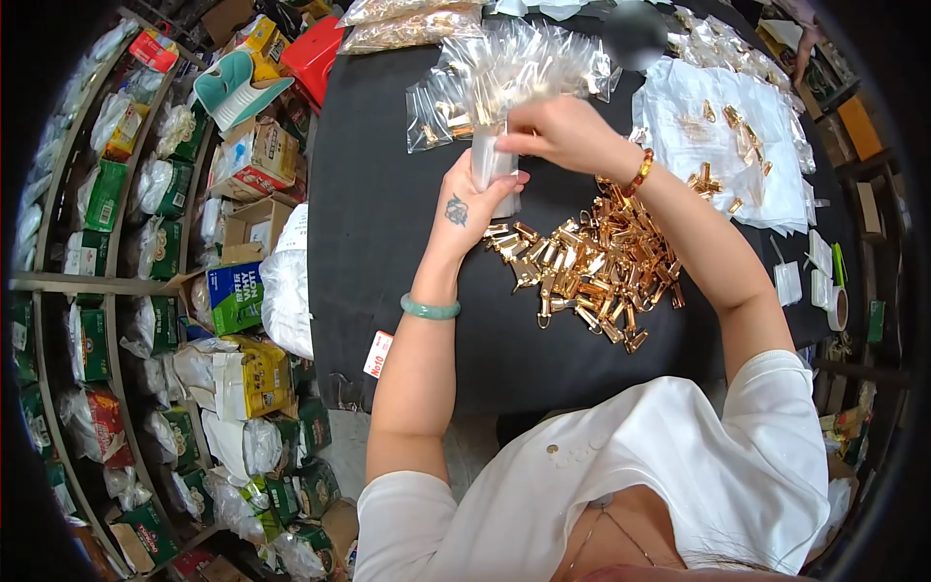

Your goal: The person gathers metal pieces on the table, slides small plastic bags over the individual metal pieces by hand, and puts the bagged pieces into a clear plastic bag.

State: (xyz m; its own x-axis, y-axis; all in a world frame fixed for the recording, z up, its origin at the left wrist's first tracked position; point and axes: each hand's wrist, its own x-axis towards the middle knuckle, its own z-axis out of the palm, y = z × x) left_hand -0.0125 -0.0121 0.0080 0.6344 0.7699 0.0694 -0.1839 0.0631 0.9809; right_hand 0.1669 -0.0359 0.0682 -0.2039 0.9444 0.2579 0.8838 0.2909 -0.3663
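Note:
A stack of small clear plastic bags [493, 167] is upright in my left hand [465, 202], its thumb pressed across the front. My right hand [566, 134] is closed in a pinch at the upper end of the bags. Whatever lies between its fingertips is too small or hidden to make out. Just below and right of my hands spreads a loose heap of gold-coloured metal clasps [606, 262] on the black tabletop [388, 252]. Behind my hands is a pile of clear bags [524, 68], some with gold pieces inside.
White plastic sheeting [679, 126] with scattered gold clasps lies at the right. Larger filled bags [412, 29] stand at the back. A tape roll [837, 308] is by the right edge. Shelves of boxes [85, 339] line the left, and a red stool [312, 60] is near the table.

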